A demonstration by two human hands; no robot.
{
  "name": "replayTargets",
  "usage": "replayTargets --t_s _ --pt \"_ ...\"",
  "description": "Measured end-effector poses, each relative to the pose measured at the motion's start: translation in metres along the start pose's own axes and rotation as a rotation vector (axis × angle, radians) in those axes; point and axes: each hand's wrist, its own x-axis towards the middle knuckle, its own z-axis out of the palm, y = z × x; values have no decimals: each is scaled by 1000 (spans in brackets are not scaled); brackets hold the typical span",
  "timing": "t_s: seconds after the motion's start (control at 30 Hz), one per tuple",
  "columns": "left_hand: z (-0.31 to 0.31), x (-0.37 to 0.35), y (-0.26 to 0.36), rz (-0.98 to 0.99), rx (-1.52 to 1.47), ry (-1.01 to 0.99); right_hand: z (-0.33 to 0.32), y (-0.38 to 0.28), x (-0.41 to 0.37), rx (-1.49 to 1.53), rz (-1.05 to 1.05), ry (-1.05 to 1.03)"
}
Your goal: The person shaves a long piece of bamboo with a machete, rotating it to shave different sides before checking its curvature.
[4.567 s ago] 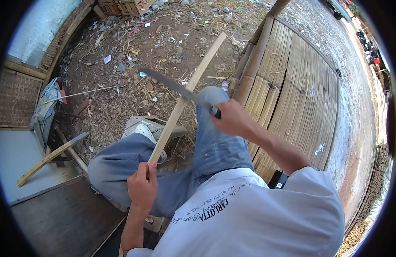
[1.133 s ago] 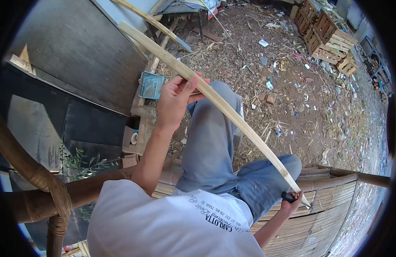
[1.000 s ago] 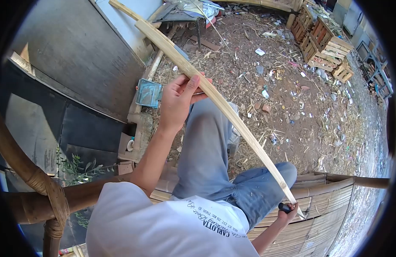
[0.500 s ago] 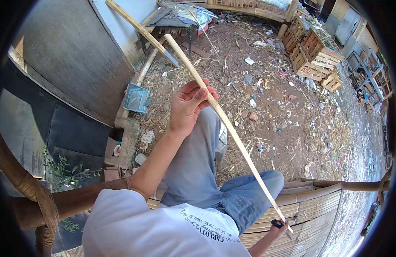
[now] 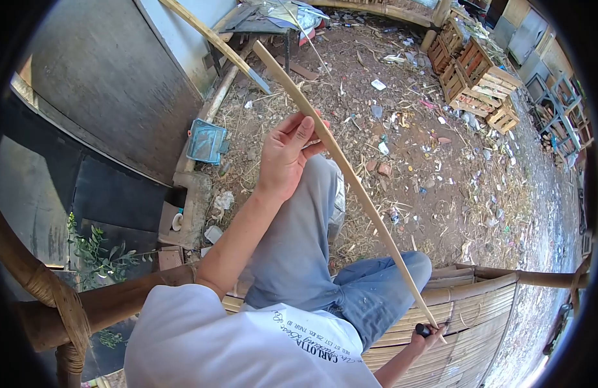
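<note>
A long, pale bamboo strip (image 5: 376, 217) runs slantwise across my lap, from the upper middle down to the lower right. My left hand (image 5: 287, 155) pinches its upper part between thumb and fingers, above my raised knee. Down by the bench, my right hand (image 5: 426, 343) is closed around a knife with a black handle (image 5: 422, 330), right at the strip's lower end. Most of the knife's blade is hidden or too small to make out.
I sit on a bamboo-slat bench (image 5: 464, 317) with a bamboo rail (image 5: 111, 304) at my left. A blue plastic basket (image 5: 207, 142) lies near the wall. Wooden crates (image 5: 470, 74) are stacked at the upper right. Litter and dry shavings cover the dirt ground.
The bamboo strip has rolled, showing a darker face, and its upper end has risen slightly. My right hand has shifted a little right and up, with the knife turned in it.
</note>
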Motion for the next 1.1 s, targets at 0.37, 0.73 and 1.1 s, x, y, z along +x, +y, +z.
replayTargets --t_s 0.37,0.73,1.1 --pt "10 -6 0 49 355 24 7 -6 2 -25 -39 -49" --pt "10 -13 -2 257 417 190 8 -9 17 -22 49 -190" --pt "-36 -46 31 142 875 253 1 8 12 -43 -19 -284"
